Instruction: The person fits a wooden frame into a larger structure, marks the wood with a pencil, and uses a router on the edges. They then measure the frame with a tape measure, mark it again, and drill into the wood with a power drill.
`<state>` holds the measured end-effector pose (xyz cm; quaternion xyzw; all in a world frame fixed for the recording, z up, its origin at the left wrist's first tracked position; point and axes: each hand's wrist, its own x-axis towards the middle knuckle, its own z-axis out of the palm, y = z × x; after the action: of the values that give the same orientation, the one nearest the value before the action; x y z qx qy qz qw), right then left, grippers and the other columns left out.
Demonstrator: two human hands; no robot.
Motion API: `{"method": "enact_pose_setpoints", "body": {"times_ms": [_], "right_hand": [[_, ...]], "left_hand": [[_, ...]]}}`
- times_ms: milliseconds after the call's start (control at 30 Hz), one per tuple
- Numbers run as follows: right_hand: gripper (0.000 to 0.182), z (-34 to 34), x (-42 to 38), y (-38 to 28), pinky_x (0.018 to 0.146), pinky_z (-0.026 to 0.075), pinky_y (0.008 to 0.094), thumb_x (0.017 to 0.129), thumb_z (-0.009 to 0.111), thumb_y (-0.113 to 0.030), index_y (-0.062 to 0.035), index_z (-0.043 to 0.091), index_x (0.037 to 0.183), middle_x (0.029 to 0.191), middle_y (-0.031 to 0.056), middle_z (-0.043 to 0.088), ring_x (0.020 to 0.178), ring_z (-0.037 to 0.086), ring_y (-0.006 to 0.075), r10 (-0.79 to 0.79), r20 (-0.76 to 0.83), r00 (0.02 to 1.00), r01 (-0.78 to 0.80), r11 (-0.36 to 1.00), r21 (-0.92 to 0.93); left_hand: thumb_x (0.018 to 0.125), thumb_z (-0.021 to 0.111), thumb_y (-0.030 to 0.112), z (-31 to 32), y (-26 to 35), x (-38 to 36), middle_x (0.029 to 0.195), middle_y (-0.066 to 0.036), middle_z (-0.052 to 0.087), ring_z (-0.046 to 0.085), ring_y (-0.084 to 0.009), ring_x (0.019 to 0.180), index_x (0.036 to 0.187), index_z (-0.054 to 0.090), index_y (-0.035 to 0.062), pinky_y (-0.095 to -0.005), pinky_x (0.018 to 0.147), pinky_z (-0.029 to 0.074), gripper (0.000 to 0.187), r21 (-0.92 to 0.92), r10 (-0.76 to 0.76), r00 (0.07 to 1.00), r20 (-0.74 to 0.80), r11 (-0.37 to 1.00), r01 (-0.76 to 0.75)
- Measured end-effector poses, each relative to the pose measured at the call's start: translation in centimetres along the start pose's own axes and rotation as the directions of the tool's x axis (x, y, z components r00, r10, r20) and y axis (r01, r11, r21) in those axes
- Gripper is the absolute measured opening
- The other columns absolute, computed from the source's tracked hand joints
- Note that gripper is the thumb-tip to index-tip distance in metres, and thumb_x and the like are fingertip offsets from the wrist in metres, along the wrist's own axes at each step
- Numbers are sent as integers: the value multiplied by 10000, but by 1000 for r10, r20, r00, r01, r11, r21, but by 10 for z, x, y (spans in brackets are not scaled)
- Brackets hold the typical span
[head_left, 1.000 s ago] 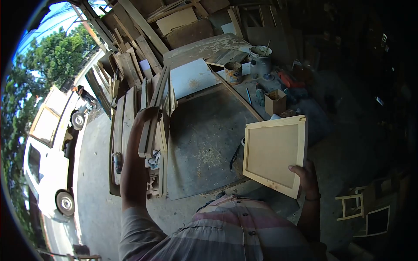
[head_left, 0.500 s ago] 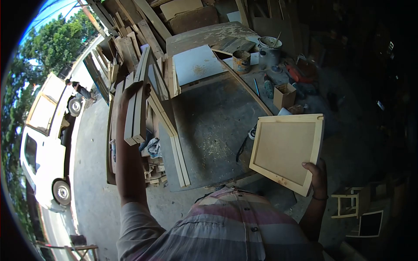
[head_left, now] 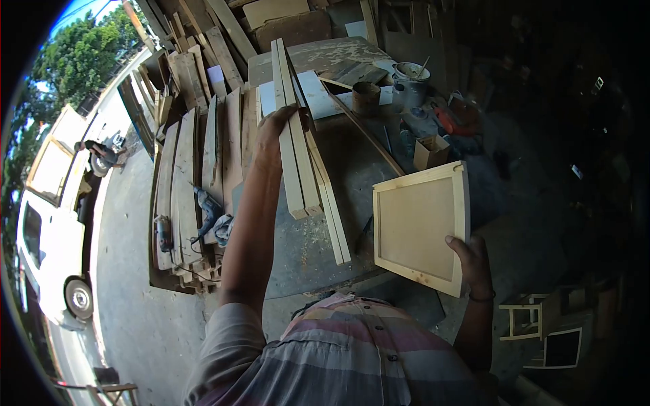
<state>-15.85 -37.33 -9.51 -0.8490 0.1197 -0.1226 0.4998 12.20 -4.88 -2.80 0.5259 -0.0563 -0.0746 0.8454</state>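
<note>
My left hand (head_left: 279, 126) is wrapped round a bundle of long pale wooden strips (head_left: 298, 177), which slants over the worktable (head_left: 284, 267). Behind the bundle, another pair of light strips (head_left: 332, 220) runs down toward the near edge of the table. My right hand (head_left: 472, 264) grips a framed wooden panel (head_left: 416, 223) by its right side, with the thumb on the front of the frame and the other fingers hidden behind. The panel is tilted up at the table's right side, and its flat tan face shows toward me.
Planks (head_left: 183, 183) with a power drill (head_left: 206, 211) on them lie left of the table. A tin can (head_left: 366, 99), a paint bucket (head_left: 411, 88) and a small cardboard box (head_left: 431, 152) stand at the back right. Near a white vehicle (head_left: 57, 250), a person (head_left: 101, 150) bends down.
My left hand has swung right with the strips, from the table's left edge to over its middle. The pair behind has shifted right too. The panel sits slightly higher and further left in view.
</note>
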Motion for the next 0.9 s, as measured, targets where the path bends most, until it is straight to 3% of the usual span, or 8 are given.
{"method": "enact_pose_setpoints", "body": {"times_ms": [67, 233, 300, 400, 467, 633, 733, 900], "right_hand": [[368, 2, 4, -18, 633, 448, 357, 865, 687, -307, 55, 664, 805, 682, 148, 632, 670, 623, 216, 91, 78, 993, -93, 995, 30], [322, 16, 25, -27, 688, 476, 318, 883, 656, -258, 63, 682, 877, 769, 146, 687, 761, 649, 146, 90, 160, 983, -95, 995, 22], [326, 29, 37, -22, 645, 479, 351, 886, 643, -262, 61, 669, 920, 725, 116, 667, 667, 642, 189, -103, 72, 992, 95, 989, 110], [284, 42, 67, -29, 681, 481, 338, 878, 639, -218, 53, 665, 959, 764, 85, 662, 697, 616, 171, -200, 37, 979, 192, 968, 162], [279, 43, 85, -36, 681, 480, 324, 874, 642, -213, 52, 667, 958, 768, 75, 665, 703, 617, 160, -220, 79, 972, 206, 966, 155], [298, 51, 128, -69, 661, 476, 278, 865, 665, -227, 60, 676, 944, 779, 54, 677, 716, 614, 102, -242, 206, 948, 203, 959, 196], [305, 62, 147, -82, 645, 475, 276, 869, 668, -241, 58, 685, 924, 761, 45, 678, 695, 611, 94, -182, 275, 944, 161, 982, 97], [351, 95, 153, -86, 636, 474, 279, 885, 678, -290, 61, 690, 900, 741, 47, 680, 681, 616, 97, -245, 325, 913, 220, 969, 113]], "left_hand": [[944, 601, 118, 3, -27, 4, 783, -92, 648, 657, -186, 638, 985, 612, -15, -316, 590, 580, 140, -39, -23, 1000, -3, 999, 22], [953, 615, 133, 20, -58, 8, 884, -150, 685, 702, -225, 716, 1069, 581, -37, -334, 682, 622, 209, -83, -55, 997, 50, 995, 59], [964, 609, 158, 30, -48, 1, 896, -154, 686, 708, -234, 760, 1054, 582, -35, -346, 716, 620, 215, -35, -83, 995, 57, 996, 86], [967, 610, 173, 22, -52, 9, 883, -137, 679, 702, -220, 772, 1064, 580, -25, -339, 726, 604, 223, 43, -90, 993, 72, 995, 87], [949, 650, 222, 23, -47, 4, 876, -96, 665, 670, -166, 734, 1085, 562, -9, -304, 717, 573, 282, 85, -83, 995, 60, 993, 77], [891, 724, 256, 18, -37, 0, 893, -78, 657, 662, -152, 763, 1083, 558, -2, -293, 763, 565, 362, 252, -106, 994, 4, 962, 102], [863, 756, 269, 15, -34, 2, 911, -79, 655, 662, -155, 772, 1103, 553, -8, -292, 775, 566, 419, 271, -116, 993, -14, 956, 116], [827, 793, 246, 8, -29, 2, 924, -90, 669, 679, -166, 808, 1127, 558, -35, -296, 807, 571, 474, 236, -116, 992, 39, 966, 104]]}}
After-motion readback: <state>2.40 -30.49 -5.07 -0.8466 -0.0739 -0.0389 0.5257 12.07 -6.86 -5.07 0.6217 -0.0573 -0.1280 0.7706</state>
